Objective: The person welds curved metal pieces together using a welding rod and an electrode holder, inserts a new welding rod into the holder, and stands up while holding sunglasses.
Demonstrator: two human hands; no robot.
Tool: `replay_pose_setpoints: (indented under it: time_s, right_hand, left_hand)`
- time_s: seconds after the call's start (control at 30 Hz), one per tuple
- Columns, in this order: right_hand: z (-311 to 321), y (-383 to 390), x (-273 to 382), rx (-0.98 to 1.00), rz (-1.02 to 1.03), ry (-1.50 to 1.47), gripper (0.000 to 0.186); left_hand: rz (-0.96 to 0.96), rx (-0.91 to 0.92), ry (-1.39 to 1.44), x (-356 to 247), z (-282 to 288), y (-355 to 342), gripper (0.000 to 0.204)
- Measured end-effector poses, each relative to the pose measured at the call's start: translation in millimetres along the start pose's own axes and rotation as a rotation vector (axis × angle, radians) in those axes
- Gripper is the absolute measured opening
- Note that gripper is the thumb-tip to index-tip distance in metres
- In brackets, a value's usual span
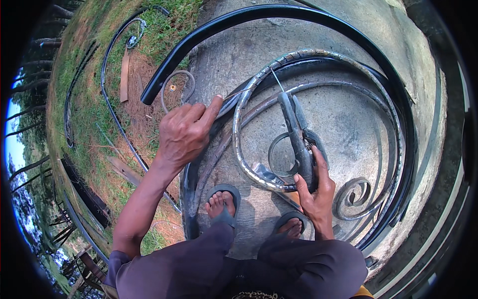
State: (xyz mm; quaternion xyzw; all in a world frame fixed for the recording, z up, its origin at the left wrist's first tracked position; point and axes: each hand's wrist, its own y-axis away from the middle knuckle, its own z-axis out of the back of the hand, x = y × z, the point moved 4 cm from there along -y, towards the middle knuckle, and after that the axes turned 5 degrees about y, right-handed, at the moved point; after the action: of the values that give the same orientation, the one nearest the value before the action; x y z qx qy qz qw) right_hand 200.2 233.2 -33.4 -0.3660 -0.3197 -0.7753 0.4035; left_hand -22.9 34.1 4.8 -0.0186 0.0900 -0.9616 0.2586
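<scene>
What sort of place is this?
Outdoors, probably a rural yard or roadside work spot: a concrete slab underfoot, patchy grass along its left side, and trees at the far left.

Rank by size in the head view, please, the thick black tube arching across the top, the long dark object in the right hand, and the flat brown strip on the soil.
1. Thick black tube
2. Long dark object
3. Flat brown strip
</scene>
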Motion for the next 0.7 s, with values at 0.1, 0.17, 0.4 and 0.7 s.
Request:
replay_pose_setpoints:
  time_s: [0.1,0.17,0.4,0.7]
  right_hand:
    - [-1,-1,-1,0.021,-0.034,-0.076,0.071]
    - [-2,1,-5,0.145,-0.388,-0.722,0.071]
    - [13,-3,9,-0.004,0.106,0.183,0.068]
    - [26,-2,12,0.040,-0.179,-0.042,0.069]
  left_hand:
    - [0.002,-0.002,-0.010,1,2,2,0.046]
    - [0.031,0.003,0.036,4,3,3,0.048]
    - [0.106,0.013,0.171,7,4,1,0.053]
    - [0.118,0.032,0.173,9,6,0,0.054]
